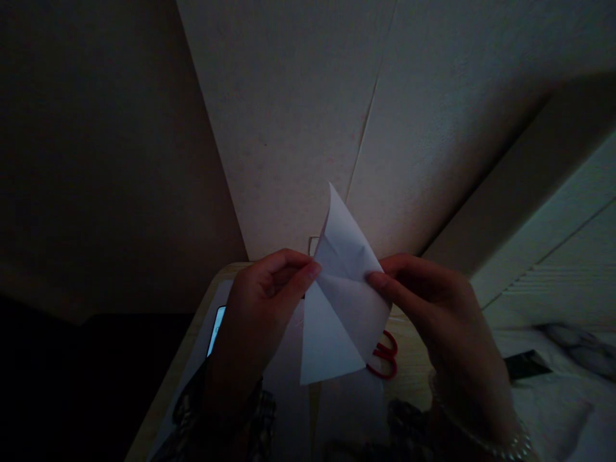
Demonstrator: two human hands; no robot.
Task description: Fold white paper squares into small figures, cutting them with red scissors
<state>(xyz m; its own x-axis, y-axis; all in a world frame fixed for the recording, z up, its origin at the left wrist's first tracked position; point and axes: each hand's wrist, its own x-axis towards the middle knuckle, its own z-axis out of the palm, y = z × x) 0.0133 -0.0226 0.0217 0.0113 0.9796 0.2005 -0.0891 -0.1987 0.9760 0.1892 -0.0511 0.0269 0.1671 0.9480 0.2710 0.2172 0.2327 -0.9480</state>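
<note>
A folded sheet of white paper (349, 301) is held up above the table, its pointed corner upward and a flap hanging at the lower left. My left hand (269, 308) pinches its left edge between thumb and fingers. On the right edge, my right hand (433, 301) grips the paper with the thumb in front and the fingers behind. Red-handled scissors (387, 356) lie behind the paper; only the handles show, the blades being hidden. More white paper (351, 407) lies flat on the table below my hands.
The wooden table (409, 359) stands against a pale wall (298, 128). A phone with a lit screen (217, 328) lies at the left, partly behind my left hand. To the right are white fabric (558, 410) and a dark flat object (528, 364). The room is dim.
</note>
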